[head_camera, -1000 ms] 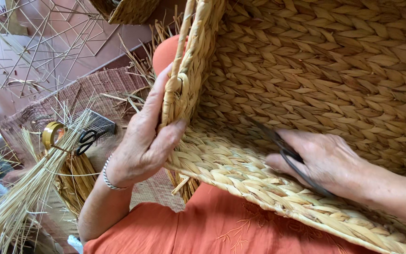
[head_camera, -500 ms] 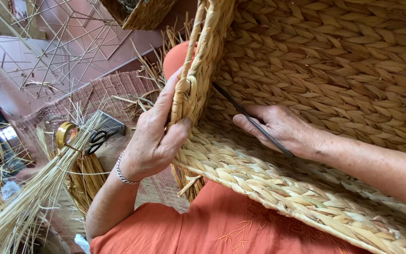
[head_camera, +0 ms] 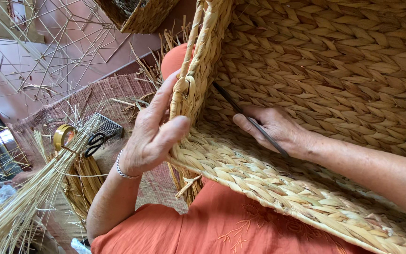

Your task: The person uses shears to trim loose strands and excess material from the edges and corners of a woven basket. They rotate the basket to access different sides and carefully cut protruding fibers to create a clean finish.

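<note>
Since half a second ago, the right hand point(head_camera: 276, 129) has slid deeper into the basket point(head_camera: 334, 70), its fingers closed around a thin dark tool point(head_camera: 250, 120) pointing toward the corner. Gripping the braided rim point(head_camera: 198, 70), the left hand point(head_camera: 153, 136) has thumb and fingers pinched over the edge. Walls and base look fully woven; loose straw ends point(head_camera: 187, 184) under the corner appear untrimmed. Scissors point(head_camera: 92, 143) lie on a smaller basket nearby.

Left hand point(head_camera: 153, 141) grips woven basket point(head_camera: 334, 70) rim; right hand point(head_camera: 276, 129) holds a dark needle point(head_camera: 250, 120) inside.
</note>
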